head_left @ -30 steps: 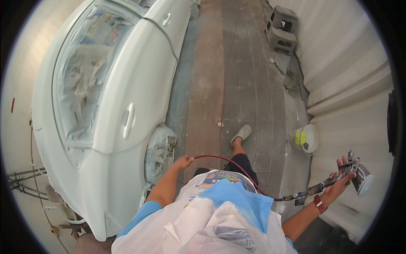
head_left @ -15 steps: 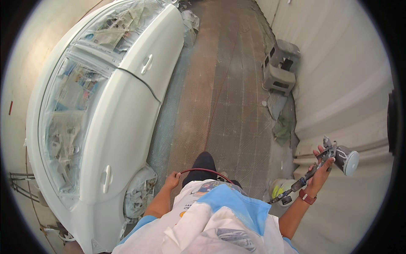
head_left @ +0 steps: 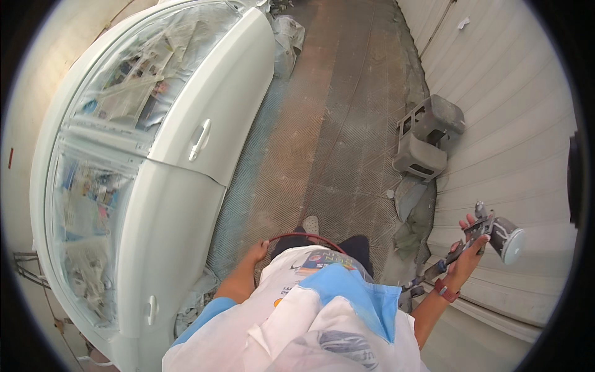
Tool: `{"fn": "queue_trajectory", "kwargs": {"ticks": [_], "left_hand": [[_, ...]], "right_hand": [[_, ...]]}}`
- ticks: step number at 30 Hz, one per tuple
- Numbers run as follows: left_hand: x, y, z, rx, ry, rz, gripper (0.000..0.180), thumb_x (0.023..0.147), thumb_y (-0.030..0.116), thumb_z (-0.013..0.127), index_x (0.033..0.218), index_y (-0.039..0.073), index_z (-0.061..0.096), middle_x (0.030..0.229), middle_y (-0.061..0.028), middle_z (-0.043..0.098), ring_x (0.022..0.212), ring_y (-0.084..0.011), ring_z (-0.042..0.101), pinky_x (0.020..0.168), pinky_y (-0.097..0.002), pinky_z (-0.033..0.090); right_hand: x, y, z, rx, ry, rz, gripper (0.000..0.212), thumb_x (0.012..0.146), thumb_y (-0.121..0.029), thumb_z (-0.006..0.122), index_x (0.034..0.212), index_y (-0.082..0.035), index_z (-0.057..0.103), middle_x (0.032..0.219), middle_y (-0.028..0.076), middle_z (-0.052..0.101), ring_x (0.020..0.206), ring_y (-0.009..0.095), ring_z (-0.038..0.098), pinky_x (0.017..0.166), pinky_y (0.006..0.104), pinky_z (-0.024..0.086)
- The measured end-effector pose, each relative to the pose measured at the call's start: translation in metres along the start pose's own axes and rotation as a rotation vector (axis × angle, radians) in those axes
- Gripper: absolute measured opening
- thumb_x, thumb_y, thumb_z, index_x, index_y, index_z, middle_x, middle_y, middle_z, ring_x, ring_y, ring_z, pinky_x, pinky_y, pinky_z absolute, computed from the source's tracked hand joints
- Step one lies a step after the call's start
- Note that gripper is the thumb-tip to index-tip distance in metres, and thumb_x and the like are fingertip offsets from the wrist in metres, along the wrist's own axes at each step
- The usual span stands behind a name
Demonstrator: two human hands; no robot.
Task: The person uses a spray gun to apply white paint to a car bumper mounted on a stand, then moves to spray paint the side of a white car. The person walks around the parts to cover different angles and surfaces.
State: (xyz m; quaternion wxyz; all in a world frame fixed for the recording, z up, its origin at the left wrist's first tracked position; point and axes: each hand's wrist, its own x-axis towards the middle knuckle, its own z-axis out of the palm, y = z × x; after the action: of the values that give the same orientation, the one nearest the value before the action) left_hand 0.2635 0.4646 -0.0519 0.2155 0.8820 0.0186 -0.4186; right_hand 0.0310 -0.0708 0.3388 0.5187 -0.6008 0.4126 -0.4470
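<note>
My left hand (head_left: 258, 250) is closed around a thin red hose (head_left: 304, 235), which arcs across the front of my body. Out to the right, my right hand (head_left: 466, 251) grips a spray gun (head_left: 478, 227), well away from the car. A grey cup (head_left: 509, 240) with a pale round end and white drips is fixed to the gun. Fittings (head_left: 436, 269) run from its lower end back toward my body. Along my left side stands a white car (head_left: 176, 211), its windows covered with clear film and newspaper (head_left: 93, 229).
Two grey plastic step stools (head_left: 427, 136) stand against the pale wall (head_left: 502, 136) on the right, with crumpled sheeting (head_left: 414, 226) beside them. A mesh-patterned floor (head_left: 334, 142) runs ahead between car and wall. Wrapped sheeting (head_left: 287, 43) hangs at the car's far end.
The car and stools have shifted down in view as I moved forward. One shoe now shows ahead of my body. Both hands keep their holds.
</note>
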Motion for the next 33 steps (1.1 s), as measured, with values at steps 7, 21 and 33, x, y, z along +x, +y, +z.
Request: {"fn": "queue_trajectory", "kwargs": {"ticks": [7,21,33], "left_hand": [[0.092,0.139,-0.081,0.008,0.001,0.024,0.057,0.112,0.048,0.047,0.14,0.001,0.063,0.14,-0.0264,0.066,0.133,-0.0441,0.062,0.111,-0.051,0.047],[0.215,0.378,-0.053,-0.179,0.113,-0.193,0.056,0.113,0.048,0.046,0.142,0.003,0.062,0.141,-0.0247,0.067,0.132,-0.0425,0.062,0.112,-0.0515,0.046],[0.336,0.491,-0.045,-0.399,0.099,-0.243,0.05,0.113,0.045,0.049,0.128,0.002,0.069,0.13,-0.0227,0.072,0.124,-0.0434,0.066,0.105,-0.0517,0.049]], "right_hand": [[0.132,0.018,0.079,0.012,0.014,0.009,0.088,0.107,-0.072,0.041,0.168,-0.009,0.033,0.145,0.02,0.064,0.125,0.023,0.065,0.052,0.0226,0.049],[0.484,0.048,0.284,0.03,-0.196,0.002,0.086,0.108,-0.07,0.042,0.166,-0.006,0.037,0.143,0.018,0.066,0.123,0.021,0.066,0.054,0.0224,0.049],[0.614,0.084,0.502,-0.127,-0.529,-0.086,0.082,0.109,-0.068,0.043,0.153,0.0,0.049,0.14,0.017,0.068,0.121,0.02,0.068,0.054,0.0233,0.05]]}}
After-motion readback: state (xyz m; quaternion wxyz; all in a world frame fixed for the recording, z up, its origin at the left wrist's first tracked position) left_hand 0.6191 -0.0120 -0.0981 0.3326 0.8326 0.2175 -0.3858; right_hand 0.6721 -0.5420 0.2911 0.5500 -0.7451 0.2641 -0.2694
